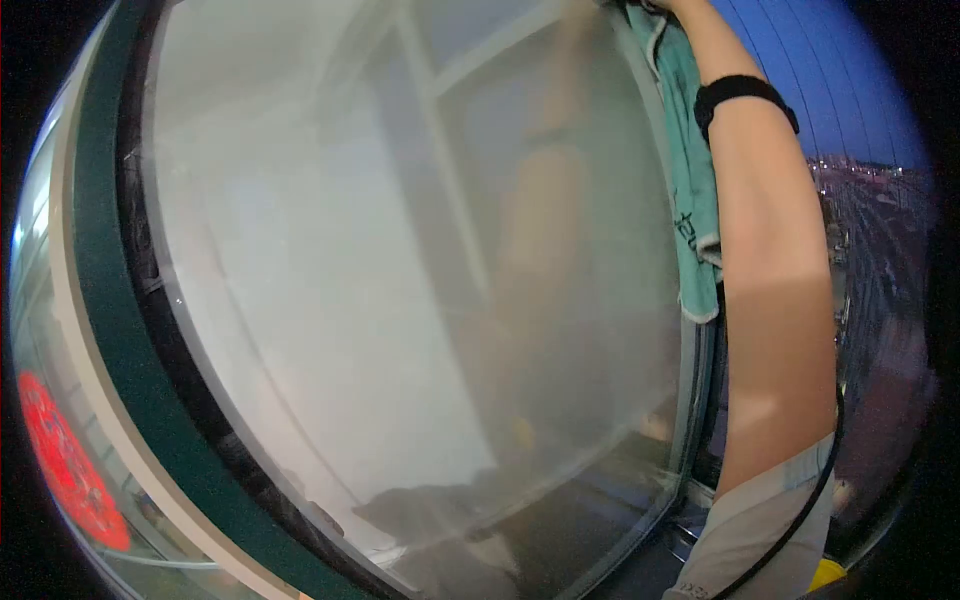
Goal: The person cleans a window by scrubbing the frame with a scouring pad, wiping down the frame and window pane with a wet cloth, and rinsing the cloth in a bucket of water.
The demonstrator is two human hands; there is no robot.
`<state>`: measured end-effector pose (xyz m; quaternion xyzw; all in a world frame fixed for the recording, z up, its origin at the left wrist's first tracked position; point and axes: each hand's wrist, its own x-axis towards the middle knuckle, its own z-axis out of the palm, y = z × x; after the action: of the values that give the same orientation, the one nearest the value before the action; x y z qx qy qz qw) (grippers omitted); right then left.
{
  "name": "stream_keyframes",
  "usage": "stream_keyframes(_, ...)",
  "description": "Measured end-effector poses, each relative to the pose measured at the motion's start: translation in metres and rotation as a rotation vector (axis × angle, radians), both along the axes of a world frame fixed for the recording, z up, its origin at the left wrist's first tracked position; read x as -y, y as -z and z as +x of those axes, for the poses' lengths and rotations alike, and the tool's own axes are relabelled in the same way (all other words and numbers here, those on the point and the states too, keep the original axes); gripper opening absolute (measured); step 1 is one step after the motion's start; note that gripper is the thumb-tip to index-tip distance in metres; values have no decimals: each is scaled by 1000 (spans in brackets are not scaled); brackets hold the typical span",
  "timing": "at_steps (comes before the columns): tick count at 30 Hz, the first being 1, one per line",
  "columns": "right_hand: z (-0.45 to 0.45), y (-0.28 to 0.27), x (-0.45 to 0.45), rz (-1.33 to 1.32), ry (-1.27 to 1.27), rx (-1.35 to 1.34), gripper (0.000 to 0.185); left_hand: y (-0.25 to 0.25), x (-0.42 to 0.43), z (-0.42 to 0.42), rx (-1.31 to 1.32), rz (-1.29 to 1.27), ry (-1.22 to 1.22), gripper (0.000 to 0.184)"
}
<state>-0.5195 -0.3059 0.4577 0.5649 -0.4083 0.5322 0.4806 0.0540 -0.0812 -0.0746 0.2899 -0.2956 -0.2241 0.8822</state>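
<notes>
My right hand [668,5] is raised at the top edge of the view, mostly cut off by it. From it a teal cloth [692,170] with a pale edge and dark lettering hangs down along the right side of a window pane [330,250]. The fingers seem closed on the cloth's upper end, though only a small part of them shows. A black band [745,98] circles the wrist. The glass looks hazy and carries a faint reflection of the raised arm. My left hand is out of view.
A dark green frame strip [110,270] and a beige strip [80,290] border the pane on the left. Beyond them is a red patterned decoration [70,460]. To the right lies an outdoor drop with distant lights [860,170] under a dusky sky. A black cord [815,500] runs along my sleeve.
</notes>
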Motion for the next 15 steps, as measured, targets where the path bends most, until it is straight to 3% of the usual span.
stream_keyframes(4,-28,-7,42,5,106,15,34,6,5,-1,3,0,38,39)
stream_keyframes(6,-29,4,47,23,333,-28,34,8,10,-1,5,-4,76,39)
stream_keyframes(12,-13,86,18,216,-134,484,44,11,29,-10,45,-39,209,38)
stream_keyframes(15,-3,84,9,189,-174,488,45,9,38,-19,86,-67,281,37)
